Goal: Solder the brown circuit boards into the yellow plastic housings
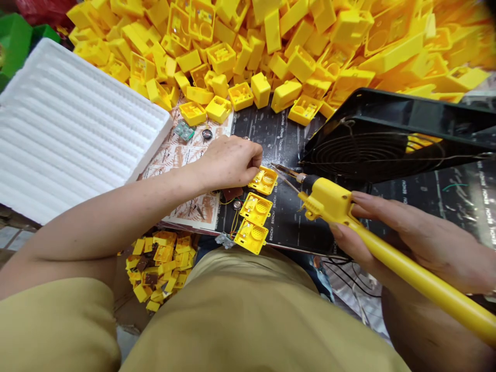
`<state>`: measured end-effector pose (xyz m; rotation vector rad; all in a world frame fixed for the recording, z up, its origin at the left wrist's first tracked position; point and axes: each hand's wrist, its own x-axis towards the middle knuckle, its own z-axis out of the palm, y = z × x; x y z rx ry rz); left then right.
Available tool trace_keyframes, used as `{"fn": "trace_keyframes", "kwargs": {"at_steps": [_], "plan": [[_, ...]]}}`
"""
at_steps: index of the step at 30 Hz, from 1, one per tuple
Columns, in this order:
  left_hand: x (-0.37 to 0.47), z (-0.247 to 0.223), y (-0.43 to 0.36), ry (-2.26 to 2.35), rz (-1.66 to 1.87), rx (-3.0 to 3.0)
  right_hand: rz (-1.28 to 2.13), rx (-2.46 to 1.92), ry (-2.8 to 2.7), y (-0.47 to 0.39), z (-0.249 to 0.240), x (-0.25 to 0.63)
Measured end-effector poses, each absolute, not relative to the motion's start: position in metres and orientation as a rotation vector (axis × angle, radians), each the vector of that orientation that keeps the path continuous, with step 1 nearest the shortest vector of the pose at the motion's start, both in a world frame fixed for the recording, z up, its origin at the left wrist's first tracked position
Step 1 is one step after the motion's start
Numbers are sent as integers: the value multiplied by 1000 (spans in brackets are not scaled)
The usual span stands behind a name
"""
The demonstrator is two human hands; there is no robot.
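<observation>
My left hand [236, 161] is closed, its fingertips at the top edge of a small yellow housing [265, 180]; what it pinches, if anything, is hidden. Below that housing lie a second yellow housing [256, 208] and a third yellow housing [251, 236], in a column near the bench's front edge. Thin yellow wires run beside them to a small round part [237, 205]. My right hand [403, 243] is wrapped round a yellow soldering tool [333, 200], whose metal tip points left, just right of the top housing.
Many yellow housings [222, 57] are heaped across the back. A black fan [360, 139] stands at the right, a white foam tray [77, 124] at the left. More yellow pieces [163, 263] lie below the bench edge.
</observation>
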<state>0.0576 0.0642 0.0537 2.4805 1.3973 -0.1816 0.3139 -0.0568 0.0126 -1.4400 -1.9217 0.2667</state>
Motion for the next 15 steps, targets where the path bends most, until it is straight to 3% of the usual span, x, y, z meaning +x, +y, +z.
{"fn": "trace_keyframes", "kwargs": {"at_steps": [5,8,11,15], "plan": [[47,70,78,1395,-118,2393,24,-1260,-1961,-56,9,316],[26,64,111,1672,45,2465,57,-1262,-1974,-55,5,324],[6,42,142,1870,-89,2549,124,-1291,-1974,-52,1,331],[-3,42,147,1852,-29,2528,166,-1264,-1939,-54,-1,335]]}}
